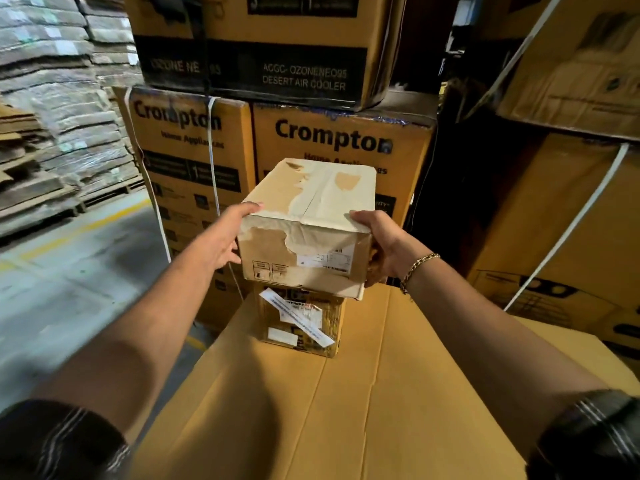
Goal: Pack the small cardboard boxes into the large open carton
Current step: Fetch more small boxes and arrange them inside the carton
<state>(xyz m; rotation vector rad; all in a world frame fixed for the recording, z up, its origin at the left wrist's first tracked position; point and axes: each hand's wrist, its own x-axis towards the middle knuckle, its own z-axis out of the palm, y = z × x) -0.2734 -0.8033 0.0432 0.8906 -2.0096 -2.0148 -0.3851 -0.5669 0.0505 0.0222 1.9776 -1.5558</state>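
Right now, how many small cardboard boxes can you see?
2. One taped box is held between the left hand and right hand; a labelled box sits beneath it on flat cardboard. Others may be hidden.

Both hands, left hand [225,237] and right hand [384,247], grip the sides of a beat-up small cardboard box [304,230] with peeling tape, right above another taped box [301,323] sitting on a big flat carton [346,410], Crompton cartons [339,143] stacked behind.

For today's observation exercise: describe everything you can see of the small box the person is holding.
The small box is plain brown cardboard, its top covered in pale, partly torn tape, with a white label on the near face. The left hand and right hand grip opposite sides, holding it level just above another small box.
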